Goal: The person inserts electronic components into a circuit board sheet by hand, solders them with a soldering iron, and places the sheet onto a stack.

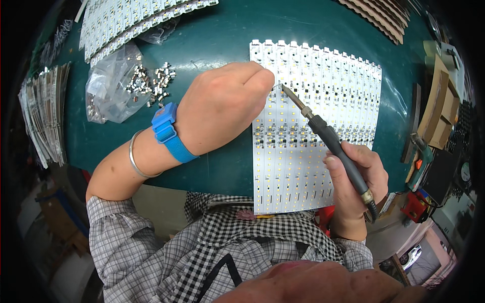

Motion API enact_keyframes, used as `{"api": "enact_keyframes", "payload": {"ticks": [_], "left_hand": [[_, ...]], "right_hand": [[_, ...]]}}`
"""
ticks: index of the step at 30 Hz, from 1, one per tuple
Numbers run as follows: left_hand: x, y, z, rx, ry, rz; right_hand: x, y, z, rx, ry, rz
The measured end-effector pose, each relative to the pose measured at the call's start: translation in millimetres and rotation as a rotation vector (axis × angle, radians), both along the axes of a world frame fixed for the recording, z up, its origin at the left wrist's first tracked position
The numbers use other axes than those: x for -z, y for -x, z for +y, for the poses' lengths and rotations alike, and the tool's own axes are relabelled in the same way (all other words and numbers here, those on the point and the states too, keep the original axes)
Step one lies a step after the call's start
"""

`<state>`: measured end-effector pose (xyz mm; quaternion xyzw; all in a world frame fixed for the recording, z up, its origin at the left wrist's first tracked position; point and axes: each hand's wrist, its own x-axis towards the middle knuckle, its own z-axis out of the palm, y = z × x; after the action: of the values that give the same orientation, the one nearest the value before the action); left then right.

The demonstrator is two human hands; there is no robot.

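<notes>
A panel of white LED circuit board strips (288,166) lies on the green table, with rows of small yellow LEDs and dark parts. My right hand (361,177) grips a soldering iron (331,136) by its dark handle, its tip angled to the upper left and resting at a pad in the panel's upper part. My left hand (227,101) is closed in a pinch over the panel's upper left edge. A thin strand, apparently solder wire (277,85), shows between its fingers and the iron's tip; the rest is hidden. Around my left wrist is a blue strap (172,134).
Small white connectors (159,81) lie loose beside a clear plastic bag (111,86) at left. More LED panels (126,25) sit at the far left, and a stack of strips (43,111) stands at the left edge. A cardboard box (439,106) is at right.
</notes>
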<state>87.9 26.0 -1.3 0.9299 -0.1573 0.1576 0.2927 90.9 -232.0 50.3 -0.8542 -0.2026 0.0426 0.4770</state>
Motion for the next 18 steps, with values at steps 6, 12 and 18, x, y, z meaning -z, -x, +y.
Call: {"api": "enact_keyframes", "payload": {"ticks": [6,12,18], "left_hand": [[2.5,-2.2,0.1,0.009,-0.033,-0.024],[3.8,-4.6,-0.7,0.005,-0.048,-0.009],[1.6,-4.9,-1.6,0.009,-0.052,0.021]], "right_hand": [[-1.1,-0.3,2.6,-0.024,0.061,-0.036],[1.7,-0.7,2.0,-0.037,0.076,-0.057],[1.4,-0.2,3.4,-0.039,0.075,-0.066]]}}
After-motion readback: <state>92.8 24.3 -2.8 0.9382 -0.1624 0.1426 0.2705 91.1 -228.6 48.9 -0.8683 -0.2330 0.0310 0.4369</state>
